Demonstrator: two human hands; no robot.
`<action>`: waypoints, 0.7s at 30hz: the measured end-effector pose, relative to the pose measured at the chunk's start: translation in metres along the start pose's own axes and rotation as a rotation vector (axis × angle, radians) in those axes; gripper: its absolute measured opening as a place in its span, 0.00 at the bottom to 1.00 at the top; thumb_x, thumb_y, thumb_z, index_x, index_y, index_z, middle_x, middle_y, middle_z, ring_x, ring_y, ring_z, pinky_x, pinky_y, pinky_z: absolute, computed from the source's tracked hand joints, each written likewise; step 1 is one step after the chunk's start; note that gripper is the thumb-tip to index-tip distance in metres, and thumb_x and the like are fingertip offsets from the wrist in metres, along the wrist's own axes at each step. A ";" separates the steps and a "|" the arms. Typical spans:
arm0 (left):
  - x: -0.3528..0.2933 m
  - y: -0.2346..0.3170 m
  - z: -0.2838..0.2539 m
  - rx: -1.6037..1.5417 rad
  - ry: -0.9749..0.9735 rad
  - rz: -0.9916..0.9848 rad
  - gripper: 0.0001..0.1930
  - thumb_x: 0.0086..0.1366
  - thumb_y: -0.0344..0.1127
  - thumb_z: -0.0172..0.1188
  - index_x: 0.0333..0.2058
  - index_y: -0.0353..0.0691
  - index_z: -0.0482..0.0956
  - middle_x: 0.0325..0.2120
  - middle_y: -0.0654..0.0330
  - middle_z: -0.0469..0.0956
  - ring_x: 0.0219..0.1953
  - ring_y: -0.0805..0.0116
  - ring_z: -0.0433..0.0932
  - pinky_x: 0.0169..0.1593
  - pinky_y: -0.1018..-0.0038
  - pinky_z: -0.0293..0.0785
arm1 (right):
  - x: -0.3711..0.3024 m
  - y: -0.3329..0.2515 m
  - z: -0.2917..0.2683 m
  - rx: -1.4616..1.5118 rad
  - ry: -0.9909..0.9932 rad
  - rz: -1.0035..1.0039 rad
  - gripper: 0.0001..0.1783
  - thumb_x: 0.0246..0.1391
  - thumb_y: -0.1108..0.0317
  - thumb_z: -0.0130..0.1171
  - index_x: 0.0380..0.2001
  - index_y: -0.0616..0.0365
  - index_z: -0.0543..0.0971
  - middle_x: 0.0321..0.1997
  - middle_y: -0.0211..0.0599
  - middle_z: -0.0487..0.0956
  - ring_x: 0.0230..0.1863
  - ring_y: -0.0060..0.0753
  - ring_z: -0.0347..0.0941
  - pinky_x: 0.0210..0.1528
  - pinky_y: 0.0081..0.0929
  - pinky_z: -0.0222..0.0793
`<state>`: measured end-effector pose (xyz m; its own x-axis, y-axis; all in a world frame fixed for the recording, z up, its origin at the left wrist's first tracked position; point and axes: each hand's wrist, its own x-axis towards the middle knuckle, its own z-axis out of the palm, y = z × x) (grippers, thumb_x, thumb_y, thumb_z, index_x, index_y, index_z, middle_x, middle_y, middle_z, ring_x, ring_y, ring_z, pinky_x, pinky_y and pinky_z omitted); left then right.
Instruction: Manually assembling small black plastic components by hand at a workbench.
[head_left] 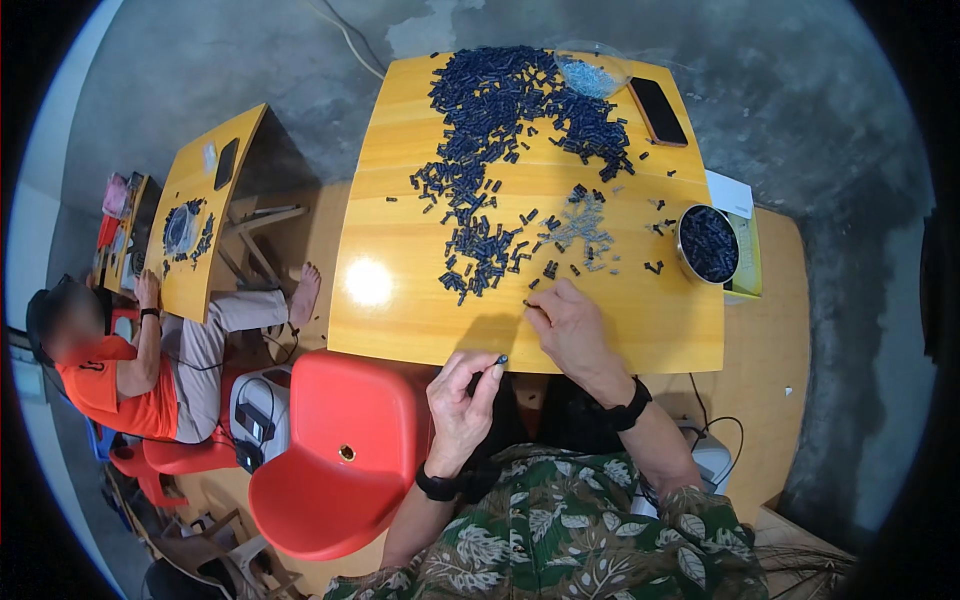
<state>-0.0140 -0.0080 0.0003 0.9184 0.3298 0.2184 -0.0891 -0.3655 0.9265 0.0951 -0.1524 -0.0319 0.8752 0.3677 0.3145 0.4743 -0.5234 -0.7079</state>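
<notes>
Head view shows your left hand (462, 400) pinching one small dark plastic tube (494, 364) below the yellow wooden table (420, 310), pointing up-right toward your right hand (570, 325), whose fingers press another tube (533, 305) nearby.

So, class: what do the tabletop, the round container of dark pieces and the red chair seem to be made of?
Tabletop: glossy yellow-orange lacquered wood or laminate, with a bright light glare. Round container: probably metal, its rim silvery and shiny. Red chair: likely moulded plastic, smooth, one-piece, evenly coloured.
</notes>
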 end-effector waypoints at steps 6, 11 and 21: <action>0.004 0.004 -0.002 -0.040 0.001 0.046 0.04 0.60 0.21 0.61 0.35 0.32 0.80 0.31 0.58 0.79 0.33 0.72 0.75 0.36 0.79 0.69 | -0.004 -0.019 -0.023 0.813 -0.181 0.425 0.04 0.54 0.76 0.61 0.33 0.66 0.79 0.27 0.32 0.79 0.26 0.24 0.76 0.29 0.21 0.73; 0.003 0.014 -0.003 -0.036 -0.018 0.065 0.05 0.59 0.21 0.62 0.35 0.32 0.80 0.32 0.57 0.79 0.34 0.70 0.76 0.38 0.77 0.71 | -0.014 -0.037 -0.052 1.108 -0.308 0.383 0.05 0.56 0.77 0.61 0.36 0.66 0.80 0.29 0.32 0.81 0.27 0.19 0.78 0.30 0.16 0.75; 0.004 0.024 -0.001 0.031 -0.038 0.214 0.07 0.56 0.19 0.63 0.35 0.33 0.79 0.29 0.54 0.79 0.32 0.59 0.78 0.37 0.69 0.74 | -0.020 -0.048 -0.068 1.005 -0.320 0.339 0.06 0.58 0.76 0.59 0.38 0.65 0.81 0.29 0.32 0.82 0.30 0.20 0.79 0.34 0.18 0.79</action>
<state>-0.0128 -0.0148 0.0241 0.8939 0.2088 0.3967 -0.2721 -0.4506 0.8503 0.0616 -0.1868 0.0393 0.8110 0.5810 -0.0684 -0.2058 0.1740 -0.9630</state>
